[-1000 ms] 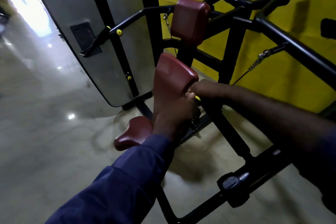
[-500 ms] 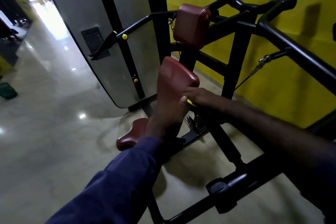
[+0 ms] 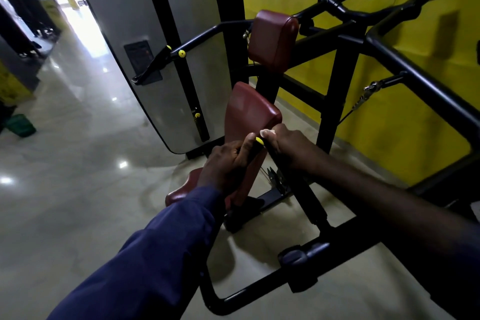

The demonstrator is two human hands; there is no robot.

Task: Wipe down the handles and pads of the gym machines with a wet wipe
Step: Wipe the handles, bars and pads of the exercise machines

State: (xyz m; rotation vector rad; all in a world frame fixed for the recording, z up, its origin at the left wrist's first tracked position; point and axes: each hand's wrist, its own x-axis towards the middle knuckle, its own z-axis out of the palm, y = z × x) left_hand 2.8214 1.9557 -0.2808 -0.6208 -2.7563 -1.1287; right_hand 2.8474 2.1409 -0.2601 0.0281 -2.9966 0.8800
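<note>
Together, hands are meeting
left hand (image 3: 228,161) is gripping the yellow-tipped lever (image 3: 259,141); right hand (image 3: 288,147), fingers curled, is pinching a wet wipe (image 3: 269,133) at its fingertips

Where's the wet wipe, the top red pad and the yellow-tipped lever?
wet wipe (image 3: 268,133), head view, its exposed white corner.
top red pad (image 3: 272,39), head view, middle of its front face.
yellow-tipped lever (image 3: 259,141), head view, its yellow tip.

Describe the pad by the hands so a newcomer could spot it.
Against the yellow wall stands a machine with three maroon cushions. The pad is the middle one, between the upper pad and the low seat. Only it has both hands at its edge: right hand holding the wipe, left hand gripping a yellow-tipped lever.
</note>
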